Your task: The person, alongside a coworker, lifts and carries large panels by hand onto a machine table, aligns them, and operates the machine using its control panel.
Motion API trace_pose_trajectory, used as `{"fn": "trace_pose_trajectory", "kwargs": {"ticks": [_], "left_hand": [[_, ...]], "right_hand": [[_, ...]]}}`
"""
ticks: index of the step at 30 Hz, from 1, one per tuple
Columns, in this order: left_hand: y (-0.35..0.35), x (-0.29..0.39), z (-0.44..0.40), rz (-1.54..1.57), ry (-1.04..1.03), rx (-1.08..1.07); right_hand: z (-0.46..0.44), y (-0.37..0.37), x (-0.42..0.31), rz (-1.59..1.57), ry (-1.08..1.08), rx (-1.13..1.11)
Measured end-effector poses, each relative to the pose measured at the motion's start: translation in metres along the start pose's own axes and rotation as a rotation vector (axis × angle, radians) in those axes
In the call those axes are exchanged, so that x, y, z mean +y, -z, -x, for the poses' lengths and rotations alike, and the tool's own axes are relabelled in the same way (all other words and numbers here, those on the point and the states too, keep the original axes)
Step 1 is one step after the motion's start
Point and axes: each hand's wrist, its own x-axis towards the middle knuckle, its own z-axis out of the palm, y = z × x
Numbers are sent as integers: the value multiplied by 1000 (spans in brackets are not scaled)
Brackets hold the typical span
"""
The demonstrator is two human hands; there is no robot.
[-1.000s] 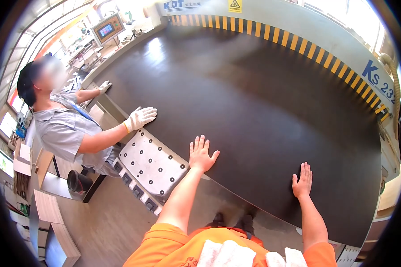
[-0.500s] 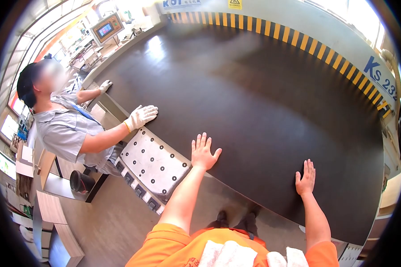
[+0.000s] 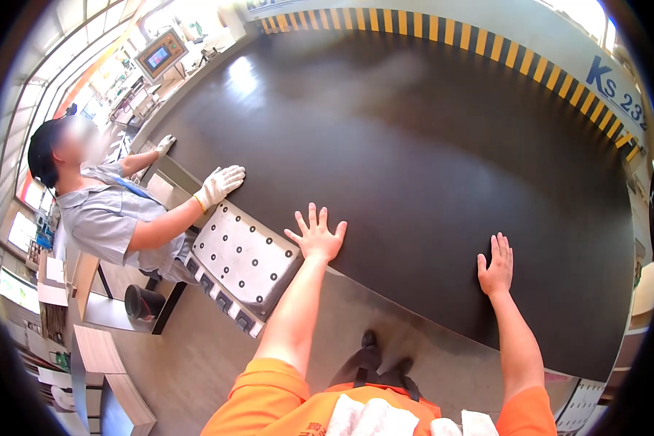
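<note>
A large dark panel (image 3: pixel 414 167) lies flat in front of me. My left hand (image 3: pixel 317 235) rests on it near its front edge, palm down with the fingers spread wide. Further right, my right hand (image 3: pixel 495 267) is also flat on the panel, its fingers stretched out and pointing away from me. Neither hand grips anything. To the left a co-worker (image 3: pixel 112 211) in a grey shirt has both gloved hands on the panel: one glove (image 3: pixel 221 186) near the perforated support table, the other (image 3: pixel 166 144) at the panel's left edge.
The pale support table (image 3: pixel 245 251) with round black dots juts out left of my left arm. A yellow-black striped machine beam (image 3: pixel 479 40) spans the far side. A control screen (image 3: pixel 159 56), a black bucket (image 3: pixel 144 301) and stacked boards (image 3: pixel 98 350) are at the left.
My left hand has shifted slightly left and its fingers have spread further. My right hand sits a little higher in view. The view has tilted somewhat, and a foot shows further forward below the panel.
</note>
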Motion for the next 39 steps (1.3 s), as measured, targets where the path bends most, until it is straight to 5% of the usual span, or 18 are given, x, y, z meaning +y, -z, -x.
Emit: {"fn": "trace_pose_trajectory", "kwargs": {"ticks": [7,17,39], "left_hand": [[-18,-4,-4,-19,-14,85],[-11,-12,-1,-118,-130,13],[-33,42,-41,-91,-160,69]], "right_hand": [[64,25,22,-101,145,-8],[206,83,151,73,-166,-33],[142,60,196,209,-164,-17]]}}
